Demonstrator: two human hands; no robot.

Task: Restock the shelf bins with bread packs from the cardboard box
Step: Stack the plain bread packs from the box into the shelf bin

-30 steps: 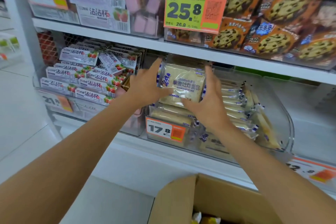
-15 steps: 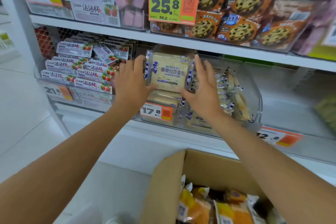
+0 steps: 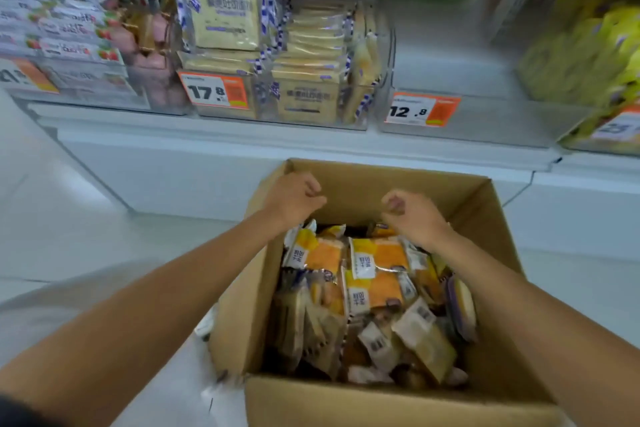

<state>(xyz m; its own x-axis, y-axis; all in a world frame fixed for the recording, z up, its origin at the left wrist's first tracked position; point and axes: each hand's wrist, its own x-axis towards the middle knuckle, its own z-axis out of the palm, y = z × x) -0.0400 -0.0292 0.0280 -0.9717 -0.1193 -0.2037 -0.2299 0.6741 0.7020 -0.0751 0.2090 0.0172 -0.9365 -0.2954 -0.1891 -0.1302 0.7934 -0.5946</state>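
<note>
An open cardboard box stands on the floor below the shelf, filled with several bread packs in orange, yellow and beige wrappers. My left hand and my right hand hover above the far end of the box, fingers loosely curled, holding nothing. On the shelf above, a clear bin with a 17.8 price tag holds stacked beige toast packs. One toast pack stands upright at the bin's front left, on top of the stack.
Right of the bread bin is a clear bin marked 12.8 with nothing visible inside. Yellow packs fill the bin at far right. Strawberry-printed packs fill the bin at left. White floor surrounds the box.
Both hands let go of the toast pack, which stays upright in the bin, and dropped down over the box. The view tilted down from the shelf to the box.
</note>
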